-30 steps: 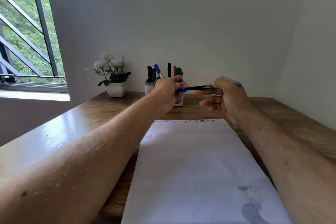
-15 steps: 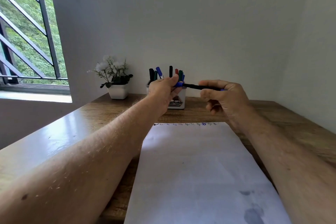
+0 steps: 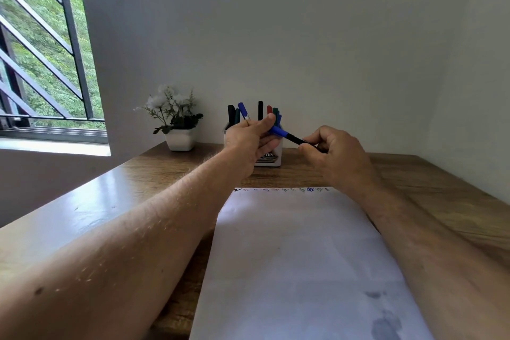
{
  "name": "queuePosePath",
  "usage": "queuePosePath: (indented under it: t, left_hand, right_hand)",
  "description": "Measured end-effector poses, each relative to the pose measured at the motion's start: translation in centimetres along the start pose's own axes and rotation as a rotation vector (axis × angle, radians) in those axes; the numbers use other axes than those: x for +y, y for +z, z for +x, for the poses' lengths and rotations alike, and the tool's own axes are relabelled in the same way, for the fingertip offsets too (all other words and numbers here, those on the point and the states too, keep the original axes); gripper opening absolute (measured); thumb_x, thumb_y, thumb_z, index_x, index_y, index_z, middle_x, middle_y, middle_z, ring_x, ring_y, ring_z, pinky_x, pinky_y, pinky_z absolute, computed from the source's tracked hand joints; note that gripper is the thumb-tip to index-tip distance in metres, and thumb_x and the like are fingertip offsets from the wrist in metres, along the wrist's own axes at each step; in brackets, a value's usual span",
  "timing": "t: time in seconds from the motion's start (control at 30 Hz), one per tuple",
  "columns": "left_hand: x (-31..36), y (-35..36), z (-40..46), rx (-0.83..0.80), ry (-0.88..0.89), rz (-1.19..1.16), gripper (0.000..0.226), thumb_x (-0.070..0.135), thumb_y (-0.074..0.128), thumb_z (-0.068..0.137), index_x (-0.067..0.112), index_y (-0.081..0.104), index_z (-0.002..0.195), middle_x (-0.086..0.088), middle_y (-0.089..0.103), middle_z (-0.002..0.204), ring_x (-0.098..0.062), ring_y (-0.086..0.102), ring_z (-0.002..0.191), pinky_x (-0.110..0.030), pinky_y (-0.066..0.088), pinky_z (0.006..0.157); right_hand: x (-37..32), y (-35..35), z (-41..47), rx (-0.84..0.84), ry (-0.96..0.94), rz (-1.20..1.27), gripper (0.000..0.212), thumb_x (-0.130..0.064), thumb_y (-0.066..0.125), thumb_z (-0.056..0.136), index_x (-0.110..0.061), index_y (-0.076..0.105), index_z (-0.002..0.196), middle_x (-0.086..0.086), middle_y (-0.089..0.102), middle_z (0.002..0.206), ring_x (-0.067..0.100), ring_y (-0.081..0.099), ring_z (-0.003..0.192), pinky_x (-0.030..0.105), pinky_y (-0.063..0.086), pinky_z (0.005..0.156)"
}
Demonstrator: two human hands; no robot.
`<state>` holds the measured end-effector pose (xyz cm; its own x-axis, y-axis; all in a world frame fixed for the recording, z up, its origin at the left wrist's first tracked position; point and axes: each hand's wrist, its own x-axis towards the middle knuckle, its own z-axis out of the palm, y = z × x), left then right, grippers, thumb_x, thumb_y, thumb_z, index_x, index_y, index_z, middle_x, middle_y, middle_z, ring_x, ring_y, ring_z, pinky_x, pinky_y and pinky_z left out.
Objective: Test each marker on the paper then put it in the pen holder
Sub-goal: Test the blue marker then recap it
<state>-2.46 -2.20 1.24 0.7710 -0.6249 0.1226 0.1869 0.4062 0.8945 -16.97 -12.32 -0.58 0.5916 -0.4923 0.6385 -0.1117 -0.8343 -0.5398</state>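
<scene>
A person sits at a wooden desk [image 3: 430, 196] with both forearms stretched forward. Between the two hands, in the air just in front of the pen holder [image 3: 271, 156], is a slim marker [image 3: 287, 135], black-bodied with a blue cap end. The left hand [image 3: 248, 141] pinches the blue end between thumb and fingertips; the right hand [image 3: 334, 154] curls its fingers around the black barrel. The marker tilts, blue end higher and nearer the holder.

It looks light, rigid and smooth, likely a little slippery; a grip around the middle of the barrel should control it best, while the cap probably needs a firm pinch to pull or seat.

The white pen holder stands against the wall, already crowded with upright markers [image 3: 260, 110] in black, blue, red and green, so finding a free gap may take some aim. Just left of the holder is a small white pot of pale flowers [image 3: 176, 119]. In front of the holder, toward the person, lies a sheet of paper [image 3: 298, 257] with a row of small coloured test marks [image 3: 287, 189] along its far edge. Farther left of the holder is a barred window [image 3: 41, 58].
</scene>
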Motion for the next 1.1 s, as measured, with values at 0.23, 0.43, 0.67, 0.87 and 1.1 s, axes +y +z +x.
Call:
queuePosePath:
  t: [0.23, 0.43, 0.67, 0.87, 1.1]
  left_hand:
    - [-0.6, 0.1, 0.3, -0.040, 0.009, -0.002, 0.016, 0.011, 0.072, 0.087, 0.003, 0.062, 0.096, -0.012, 0.074, 0.084, -0.015, 0.074, 0.071, -0.024, 0.058, 0.058]
    - [-0.7, -0.2, 0.4, -0.059, 0.005, 0.006, 0.010, 0.010, 0.069, 0.089, 0.005, 0.061, 0.091, -0.012, 0.074, 0.085, -0.015, 0.073, 0.071, -0.022, 0.057, 0.055]
    - [-1.1, 0.1, 0.1, -0.140, -0.013, 0.142, 0.044, 0.007, 0.076, 0.082, 0.005, 0.051, 0.119, -0.015, 0.072, 0.099, -0.022, 0.074, 0.074, -0.028, 0.060, 0.059]
    - [-0.2, 0.6, -0.2, -0.100, 0.275, 0.233, 0.055, -0.001, 0.076, 0.080, 0.011, 0.045, 0.123, -0.014, 0.067, 0.102, -0.021, 0.075, 0.078, -0.035, 0.062, 0.071]
    - [2.2, -2.7, 1.9, 0.259, 0.937, 0.397, 0.046, 0.004, 0.073, 0.083, 0.032, 0.051, 0.112, 0.000, 0.069, 0.095, -0.014, 0.072, 0.084, -0.034, 0.061, 0.076]
  right_hand:
    - [0.0, 0.1, 0.1, -0.064, 0.057, -0.004, 0.020, -0.035, 0.060, 0.095, -0.017, 0.066, 0.089, -0.006, 0.061, 0.069, 0.008, 0.053, 0.058, 0.022, 0.036, 0.049]
    - [-0.1, 0.4, 0.2, -0.117, 0.090, 0.035, 0.022, -0.035, 0.057, 0.098, -0.015, 0.063, 0.089, -0.007, 0.051, 0.062, 0.007, 0.042, 0.051, 0.024, 0.031, 0.050]
    - [0.0, 0.7, 0.3, -0.137, 0.101, 0.035, 0.025, -0.037, 0.055, 0.099, -0.015, 0.063, 0.089, -0.003, 0.055, 0.065, 0.010, 0.045, 0.053, 0.027, 0.034, 0.053]
    - [0.1, 0.6, 0.4, -0.163, 0.057, -0.033, 0.025, -0.047, 0.051, 0.099, -0.027, 0.066, 0.104, -0.008, 0.070, 0.083, -0.004, 0.059, 0.064, 0.023, 0.039, 0.058]
    - [0.5, 0.6, 0.2, -0.184, -0.070, -0.051, 0.046, -0.055, 0.050, 0.096, -0.024, 0.059, 0.063, -0.009, 0.046, 0.053, 0.003, 0.043, 0.048, 0.026, 0.034, 0.053]
